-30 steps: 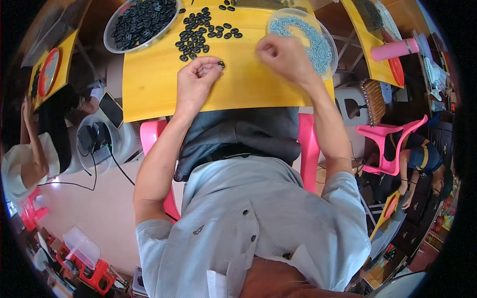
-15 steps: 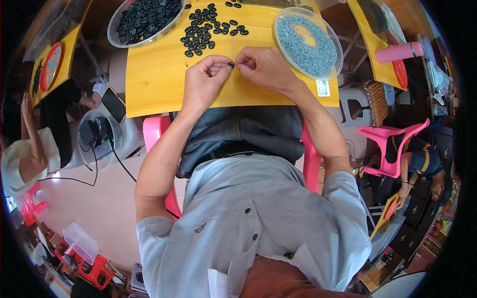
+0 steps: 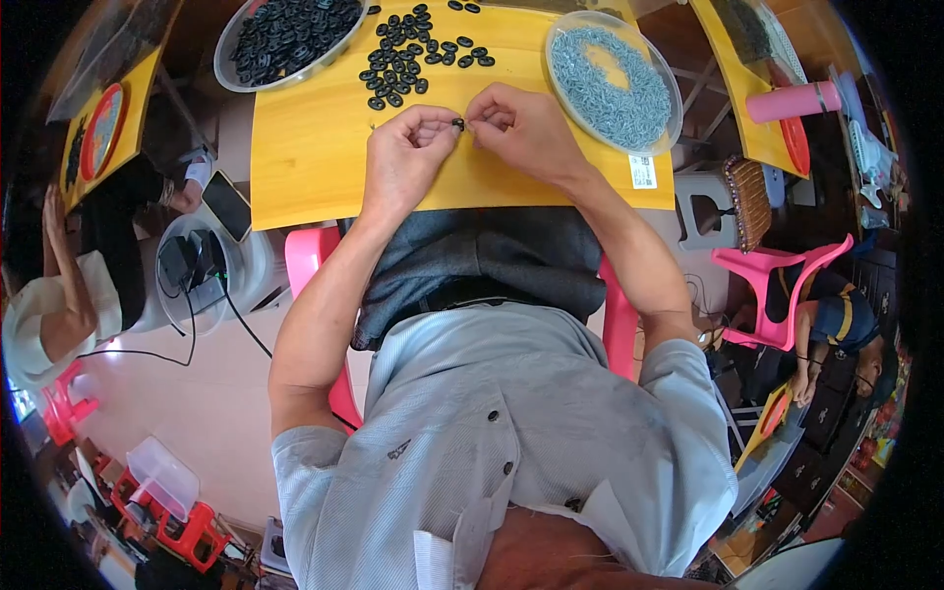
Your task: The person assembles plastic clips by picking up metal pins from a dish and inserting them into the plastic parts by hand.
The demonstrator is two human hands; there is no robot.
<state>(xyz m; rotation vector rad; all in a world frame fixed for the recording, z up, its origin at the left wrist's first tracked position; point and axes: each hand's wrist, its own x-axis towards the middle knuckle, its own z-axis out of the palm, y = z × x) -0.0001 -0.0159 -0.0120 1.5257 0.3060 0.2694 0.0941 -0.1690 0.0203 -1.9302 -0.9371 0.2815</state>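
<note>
Both my hands meet above the yellow tabletop (image 3: pixel 305 162), close in front of me. My left hand (image 3: pixel 405 162) pinches a small black oval piece (image 3: pixel 458 124) between thumb and fingertips. Right beside it, my right hand (image 3: pixel 526 128) has its thumb and forefinger pressed together; anything between them is too small to make out. Several black oval pieces with two holes (image 3: pixel 394 99) lie loose on the table beyond my left hand. To the right stands a round clear tray (image 3: pixel 637 149) of small silvery screws (image 3: pixel 629 113), spread in a ring.
A clear tub (image 3: pixel 239 84) heaped with black pieces (image 3: pixel 295 39) stands at the far left of the table. A pink bottle (image 3: pixel 792 102) is on another yellow table at right. Other people sit at left and right. A phone (image 3: pixel 227 206) lies left of my table.
My hands stay together at the same spot, with only slight finger movement. The whole view shifts a little. At right, another person's hands and head have moved slightly.
</note>
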